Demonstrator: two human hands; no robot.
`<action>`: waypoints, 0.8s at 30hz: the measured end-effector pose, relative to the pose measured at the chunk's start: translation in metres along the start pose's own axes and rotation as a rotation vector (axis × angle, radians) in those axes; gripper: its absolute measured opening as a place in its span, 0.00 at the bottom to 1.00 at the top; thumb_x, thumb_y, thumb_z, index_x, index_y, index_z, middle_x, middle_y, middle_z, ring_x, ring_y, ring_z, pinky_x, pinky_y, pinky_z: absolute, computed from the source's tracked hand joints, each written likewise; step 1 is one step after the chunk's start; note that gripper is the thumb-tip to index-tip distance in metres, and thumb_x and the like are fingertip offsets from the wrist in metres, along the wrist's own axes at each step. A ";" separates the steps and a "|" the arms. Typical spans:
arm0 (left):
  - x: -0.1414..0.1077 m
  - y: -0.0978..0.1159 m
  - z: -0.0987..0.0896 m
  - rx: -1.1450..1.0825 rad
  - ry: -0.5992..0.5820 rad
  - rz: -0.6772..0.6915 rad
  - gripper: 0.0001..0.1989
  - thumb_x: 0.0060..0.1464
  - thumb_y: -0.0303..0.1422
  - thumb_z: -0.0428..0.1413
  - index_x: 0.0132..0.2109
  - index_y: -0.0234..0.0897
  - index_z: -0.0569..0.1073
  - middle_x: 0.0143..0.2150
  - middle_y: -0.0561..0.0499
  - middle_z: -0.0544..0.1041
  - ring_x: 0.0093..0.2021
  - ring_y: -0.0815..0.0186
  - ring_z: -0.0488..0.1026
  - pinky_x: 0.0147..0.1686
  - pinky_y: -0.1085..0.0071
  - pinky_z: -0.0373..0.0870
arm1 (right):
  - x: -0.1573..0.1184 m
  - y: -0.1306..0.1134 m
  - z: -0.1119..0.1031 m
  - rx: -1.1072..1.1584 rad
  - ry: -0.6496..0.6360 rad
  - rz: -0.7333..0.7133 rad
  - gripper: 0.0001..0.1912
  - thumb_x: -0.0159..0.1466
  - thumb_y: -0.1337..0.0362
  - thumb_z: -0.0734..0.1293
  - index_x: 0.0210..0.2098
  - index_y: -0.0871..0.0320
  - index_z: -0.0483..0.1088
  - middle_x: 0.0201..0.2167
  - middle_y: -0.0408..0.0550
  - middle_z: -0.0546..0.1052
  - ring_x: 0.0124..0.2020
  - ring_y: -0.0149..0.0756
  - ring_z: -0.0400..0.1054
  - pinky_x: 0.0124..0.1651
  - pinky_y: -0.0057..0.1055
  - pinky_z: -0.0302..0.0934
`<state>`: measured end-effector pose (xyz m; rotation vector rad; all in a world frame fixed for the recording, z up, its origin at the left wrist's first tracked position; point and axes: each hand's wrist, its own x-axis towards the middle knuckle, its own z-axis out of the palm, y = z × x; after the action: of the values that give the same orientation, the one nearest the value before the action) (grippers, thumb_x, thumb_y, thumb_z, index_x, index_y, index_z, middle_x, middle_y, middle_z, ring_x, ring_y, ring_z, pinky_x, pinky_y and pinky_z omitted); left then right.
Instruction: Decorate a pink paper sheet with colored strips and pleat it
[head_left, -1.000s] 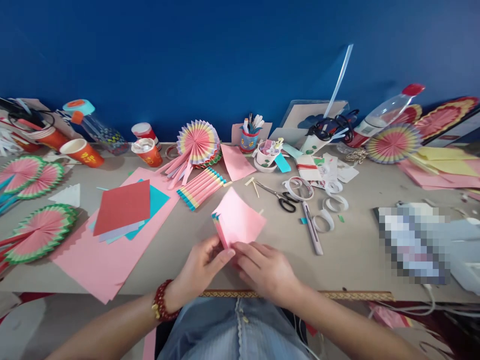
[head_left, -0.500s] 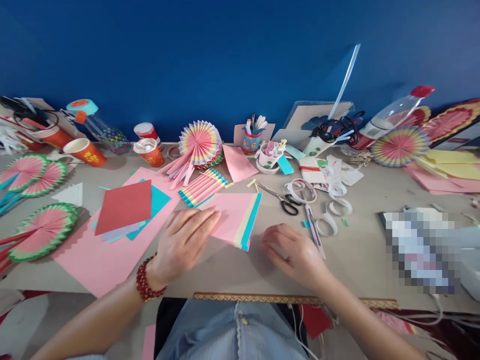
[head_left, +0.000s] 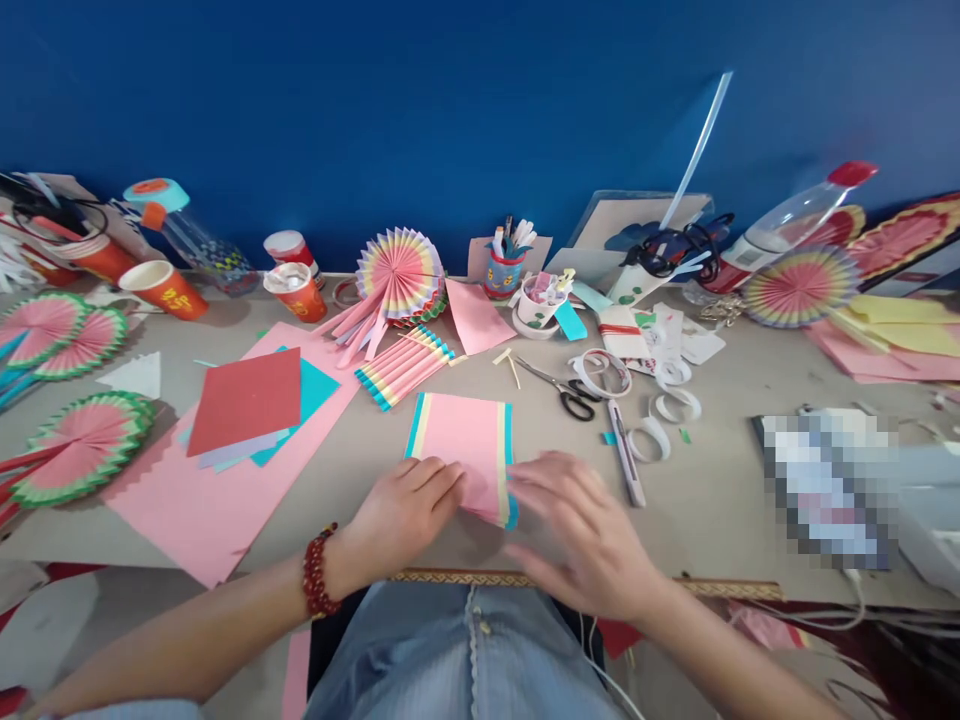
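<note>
A pink sheet of paper (head_left: 461, 430) with pale yellow and blue strips along its two sides lies before me on the table. My left hand (head_left: 409, 510), a red beaded bracelet on its wrist, is closed over the sheet's near left corner; the thumb is hidden. At the sheet's right edge is my right hand (head_left: 574, 530), open, fingers spread, the fingertips close to the blue strip. I cannot tell whether they touch it. Just behind the sheet lies a pleated paper piece (head_left: 405, 365) in the same colours.
Scissors (head_left: 559, 387), a tape roll (head_left: 601, 373) and a utility knife (head_left: 625, 455) lie to the right. On the left, a red sheet (head_left: 247, 400) tops other papers on a large pink sheet (head_left: 165, 510). A paper fan (head_left: 401, 270), cups and a bottle (head_left: 787, 235) stand along the blue wall.
The pink sheet has turned and come nearer to me. My left hand has moved right and down to its near corner. My right hand has opened its fingers at the right edge.
</note>
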<state>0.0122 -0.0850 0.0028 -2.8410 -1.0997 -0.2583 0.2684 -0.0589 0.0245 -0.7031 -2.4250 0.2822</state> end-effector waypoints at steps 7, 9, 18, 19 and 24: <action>0.001 -0.011 0.007 -0.156 0.045 -0.019 0.11 0.67 0.26 0.47 0.52 0.31 0.71 0.50 0.43 0.75 0.49 0.60 0.70 0.49 0.62 0.70 | -0.010 0.006 0.033 -0.165 -0.161 0.014 0.11 0.69 0.72 0.59 0.36 0.59 0.72 0.33 0.49 0.77 0.36 0.37 0.70 0.41 0.34 0.65; -0.008 -0.016 0.008 -0.215 0.087 -0.083 0.09 0.67 0.26 0.47 0.48 0.32 0.72 0.48 0.44 0.75 0.48 0.61 0.70 0.50 0.63 0.69 | -0.014 0.012 0.032 -0.169 -0.136 0.024 0.11 0.70 0.72 0.59 0.37 0.59 0.72 0.34 0.49 0.77 0.38 0.36 0.71 0.42 0.33 0.65; -0.024 -0.023 0.005 -0.444 0.066 -0.272 0.11 0.68 0.32 0.49 0.42 0.38 0.75 0.38 0.50 0.75 0.40 0.64 0.70 0.44 0.65 0.65 | -0.018 0.022 0.024 0.005 -0.126 0.161 0.10 0.70 0.67 0.62 0.40 0.55 0.76 0.35 0.49 0.79 0.37 0.37 0.72 0.42 0.35 0.67; -0.024 -0.024 0.005 -0.470 0.071 -0.293 0.10 0.68 0.33 0.49 0.42 0.38 0.75 0.38 0.50 0.76 0.40 0.65 0.71 0.44 0.65 0.64 | -0.017 0.023 0.024 0.023 -0.126 0.186 0.09 0.70 0.66 0.62 0.40 0.55 0.76 0.35 0.49 0.79 0.37 0.38 0.72 0.42 0.36 0.67; -0.018 -0.031 -0.001 -0.587 -0.009 -0.406 0.09 0.67 0.33 0.51 0.38 0.38 0.73 0.37 0.53 0.76 0.38 0.66 0.72 0.43 0.67 0.63 | -0.011 0.027 0.022 0.117 -0.154 0.308 0.07 0.69 0.65 0.63 0.38 0.55 0.73 0.34 0.48 0.79 0.37 0.38 0.73 0.41 0.35 0.66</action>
<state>-0.0219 -0.0734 0.0010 -3.0439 -1.8662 -0.7002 0.2744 -0.0432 -0.0082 -1.0352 -2.4132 0.6160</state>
